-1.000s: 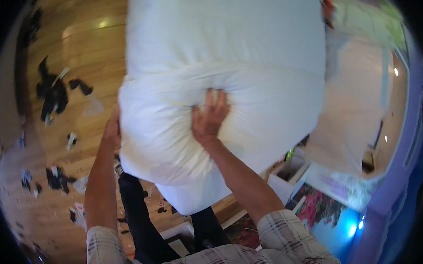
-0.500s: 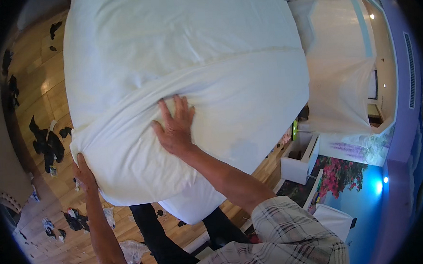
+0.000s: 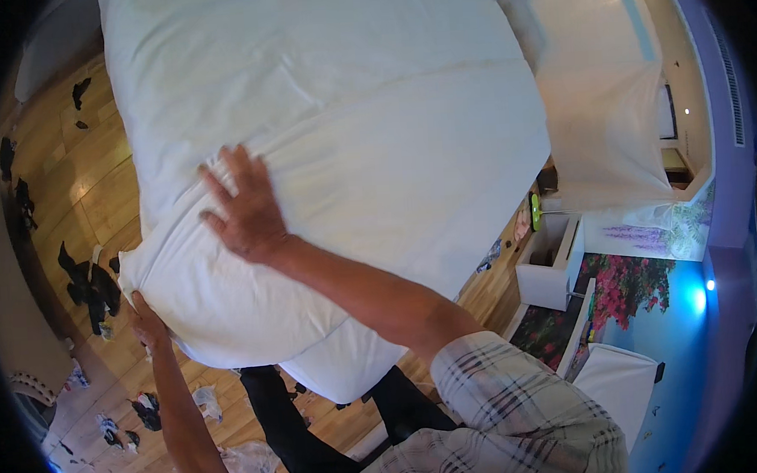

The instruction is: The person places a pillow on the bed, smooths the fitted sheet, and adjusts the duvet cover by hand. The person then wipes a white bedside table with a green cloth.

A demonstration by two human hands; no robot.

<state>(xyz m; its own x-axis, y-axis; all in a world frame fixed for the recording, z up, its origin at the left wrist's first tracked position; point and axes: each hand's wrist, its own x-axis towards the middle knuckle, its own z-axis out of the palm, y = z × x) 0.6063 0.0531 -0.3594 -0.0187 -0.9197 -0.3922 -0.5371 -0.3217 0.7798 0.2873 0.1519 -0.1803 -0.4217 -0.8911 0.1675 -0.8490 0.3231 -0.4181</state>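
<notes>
A white sheet (image 3: 426,165) covers the bed in front of me, with a seam or fold line running across it and creases fanning toward the near left corner. My right hand (image 3: 251,213) rests on the sheet left of the middle, fingers spread and empty. At the bed's near left corner, my left hand (image 3: 149,324) grips the edge of the sheet, thumb along the side; its other fingers are partly hidden. Below the near edge a further white layer (image 3: 342,367) hangs between my legs.
Dark scraps (image 3: 90,286) and crumpled clear plastic (image 3: 252,464) litter the wooden floor on the left. To the right stand a white open drawer box (image 3: 545,283), a sheer curtain (image 3: 604,130) and a flower-printed wall (image 3: 626,296). A white panel (image 3: 622,386) is at the lower right.
My right hand has slid left and slightly away across the sheet, smoothing some creases behind it. The left hand stays at the corner, a little lower. The view has shifted slightly.
</notes>
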